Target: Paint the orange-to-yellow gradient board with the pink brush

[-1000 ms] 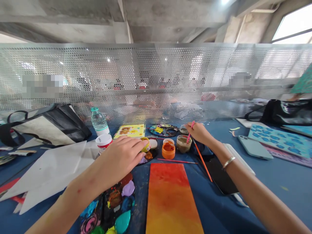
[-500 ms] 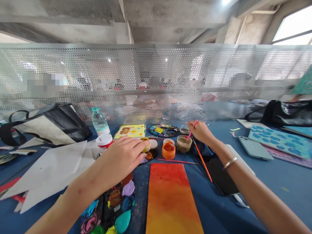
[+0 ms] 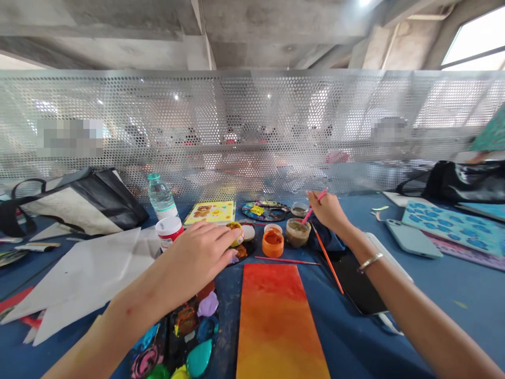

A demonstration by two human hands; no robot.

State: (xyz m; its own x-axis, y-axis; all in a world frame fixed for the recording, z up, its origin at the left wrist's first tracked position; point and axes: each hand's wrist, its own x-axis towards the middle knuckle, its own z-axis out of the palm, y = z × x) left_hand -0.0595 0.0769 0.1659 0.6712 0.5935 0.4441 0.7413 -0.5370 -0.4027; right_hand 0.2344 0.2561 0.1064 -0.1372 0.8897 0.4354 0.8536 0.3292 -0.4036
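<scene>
Head view: L hand (image 3: 199, 258) spread, fingertips on small yellow-smeared paint jar (image 3: 234, 234), grip unclear. R hand (image 3: 329, 213) in narrow pinch on pink-handled brush (image 3: 314, 206), tip angled down twd jar of brown paint (image 3: 298, 233), just beside orange paint jar (image 3: 272, 243). Jars grouped above red-orange painted panel (image 3: 276, 321), within reach of both hands.

Perforated metal screen (image 3: 252, 131), plastic water bottle (image 3: 161, 197) — glossy paint blobs (image 3: 198, 358), matt painted board (image 3: 276, 321).
</scene>
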